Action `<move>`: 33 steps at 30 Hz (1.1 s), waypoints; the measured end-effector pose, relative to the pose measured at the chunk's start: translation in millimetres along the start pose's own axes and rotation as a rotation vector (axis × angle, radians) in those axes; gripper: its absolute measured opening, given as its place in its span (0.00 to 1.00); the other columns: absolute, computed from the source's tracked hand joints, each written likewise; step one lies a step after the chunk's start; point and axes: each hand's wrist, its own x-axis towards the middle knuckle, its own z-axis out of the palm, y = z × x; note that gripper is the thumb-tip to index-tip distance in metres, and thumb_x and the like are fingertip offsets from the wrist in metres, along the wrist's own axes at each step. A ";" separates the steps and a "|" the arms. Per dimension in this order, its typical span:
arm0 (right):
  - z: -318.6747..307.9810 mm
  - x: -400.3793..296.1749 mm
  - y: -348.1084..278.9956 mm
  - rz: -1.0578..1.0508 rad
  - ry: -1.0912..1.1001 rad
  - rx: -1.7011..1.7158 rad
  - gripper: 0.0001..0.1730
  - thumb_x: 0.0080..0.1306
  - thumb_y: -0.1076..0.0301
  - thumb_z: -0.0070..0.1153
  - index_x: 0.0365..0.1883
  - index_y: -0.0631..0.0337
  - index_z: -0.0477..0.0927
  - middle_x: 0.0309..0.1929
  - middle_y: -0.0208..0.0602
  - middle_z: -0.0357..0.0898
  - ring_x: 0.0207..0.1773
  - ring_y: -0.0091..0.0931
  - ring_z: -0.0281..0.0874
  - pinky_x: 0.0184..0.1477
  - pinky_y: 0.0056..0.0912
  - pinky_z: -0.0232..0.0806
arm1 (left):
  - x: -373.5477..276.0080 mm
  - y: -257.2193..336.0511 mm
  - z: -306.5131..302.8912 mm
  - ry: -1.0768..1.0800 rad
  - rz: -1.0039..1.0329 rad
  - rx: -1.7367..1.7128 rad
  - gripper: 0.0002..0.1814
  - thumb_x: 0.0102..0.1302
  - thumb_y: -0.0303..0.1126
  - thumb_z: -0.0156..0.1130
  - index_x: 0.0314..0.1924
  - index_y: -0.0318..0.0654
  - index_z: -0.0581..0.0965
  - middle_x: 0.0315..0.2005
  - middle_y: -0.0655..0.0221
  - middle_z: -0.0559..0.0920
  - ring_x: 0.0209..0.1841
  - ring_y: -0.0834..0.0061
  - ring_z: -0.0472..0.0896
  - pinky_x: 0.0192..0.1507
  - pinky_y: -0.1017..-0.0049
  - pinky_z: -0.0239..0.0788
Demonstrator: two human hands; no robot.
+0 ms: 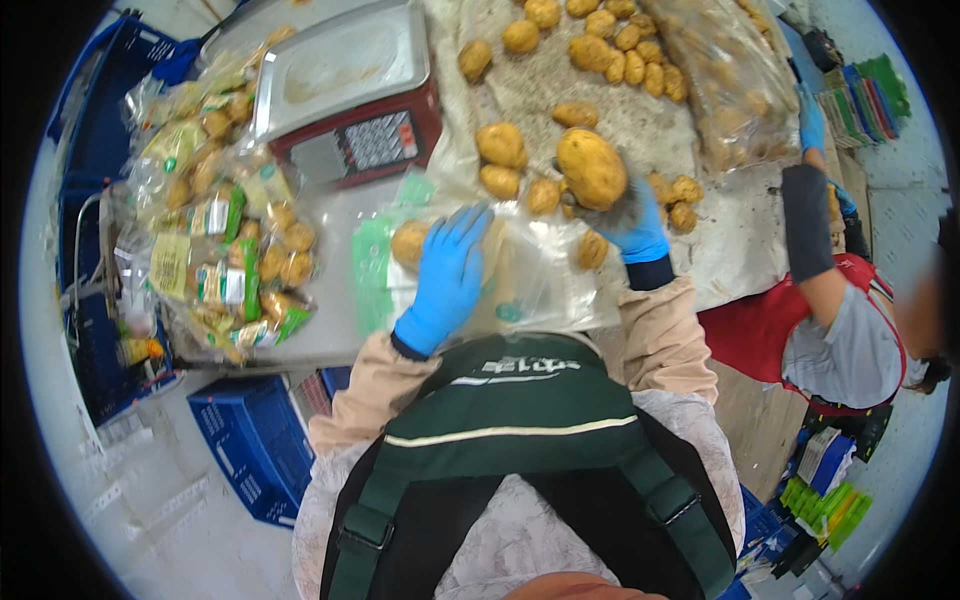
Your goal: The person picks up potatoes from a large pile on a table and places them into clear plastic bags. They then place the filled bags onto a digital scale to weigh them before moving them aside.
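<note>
My right hand, in a blue glove with a dirty grey palm, grips a large potato just above the table cloth. My left hand, also in a blue glove, lies over a clear plastic bag and holds it at the left part. Beside its fingers, a potato shows through the plastic of the bag. Green-printed bags are stacked flat under it. Several loose potatoes lie beyond my hands, and one small potato sits by my right wrist.
A red weighing scale with a steel pan stands at the back left. Filled potato bags are heaped at the left. A large clear sack of potatoes lies at the right, near a co-worker in a red apron. A blue crate is below.
</note>
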 end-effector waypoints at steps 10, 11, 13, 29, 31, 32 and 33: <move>40.3 -47.5 35.7 0.325 -0.105 -0.846 0.39 0.65 0.59 0.61 0.70 0.62 0.62 0.59 0.41 0.73 0.52 0.25 0.75 0.49 0.24 0.73 | -3.5 -1.0 -2.9 0.035 0.059 -0.074 0.23 0.75 0.32 0.41 0.66 0.38 0.70 0.64 0.57 0.71 0.65 0.57 0.68 0.70 0.62 0.52; 41.2 -44.3 41.0 0.323 -0.086 -0.871 0.38 0.65 0.58 0.61 0.70 0.63 0.62 0.58 0.41 0.73 0.50 0.24 0.75 0.47 0.24 0.73 | -5.3 -0.6 -4.1 0.034 0.063 -0.097 0.23 0.75 0.32 0.40 0.66 0.38 0.71 0.64 0.57 0.71 0.65 0.57 0.68 0.70 0.62 0.53; 39.2 -34.9 50.9 0.314 -0.045 -0.918 0.38 0.67 0.57 0.60 0.71 0.63 0.62 0.56 0.41 0.74 0.46 0.23 0.76 0.43 0.22 0.73 | -5.2 0.9 -9.8 0.030 0.074 -0.143 0.22 0.75 0.33 0.40 0.66 0.38 0.71 0.64 0.57 0.71 0.65 0.58 0.68 0.69 0.63 0.53; 97.8 -26.8 96.3 -0.173 -0.127 -0.840 0.25 0.75 0.68 0.39 0.69 0.66 0.65 0.62 0.47 0.74 0.52 0.31 0.81 0.47 0.25 0.73 | 11.4 -8.1 -89.4 0.046 -0.256 -0.863 0.26 0.76 0.45 0.41 0.59 0.31 0.76 0.54 0.58 0.81 0.57 0.63 0.77 0.64 0.66 0.63; 109.3 -35.0 80.9 -0.399 -0.074 -0.843 0.22 0.75 0.71 0.40 0.66 0.67 0.69 0.59 0.45 0.77 0.54 0.31 0.80 0.49 0.28 0.73 | 40.5 -29.7 -132.3 0.093 -0.259 -1.010 0.28 0.76 0.47 0.42 0.56 0.29 0.77 0.50 0.57 0.82 0.54 0.64 0.79 0.63 0.65 0.65; 111.0 -37.5 72.8 -0.444 -0.029 -0.848 0.21 0.75 0.71 0.41 0.65 0.67 0.70 0.58 0.45 0.77 0.52 0.31 0.81 0.48 0.28 0.73 | 56.5 -27.9 -158.0 0.156 -0.280 -1.046 0.28 0.75 0.48 0.43 0.54 0.28 0.78 0.49 0.55 0.83 0.53 0.62 0.80 0.63 0.64 0.66; 111.4 -40.3 65.6 -0.491 0.019 -0.853 0.20 0.76 0.70 0.42 0.64 0.67 0.71 0.57 0.45 0.78 0.51 0.32 0.81 0.48 0.28 0.74 | 73.0 -26.5 -182.1 0.217 -0.299 -1.086 0.28 0.75 0.48 0.44 0.52 0.27 0.79 0.48 0.54 0.83 0.52 0.60 0.81 0.63 0.62 0.67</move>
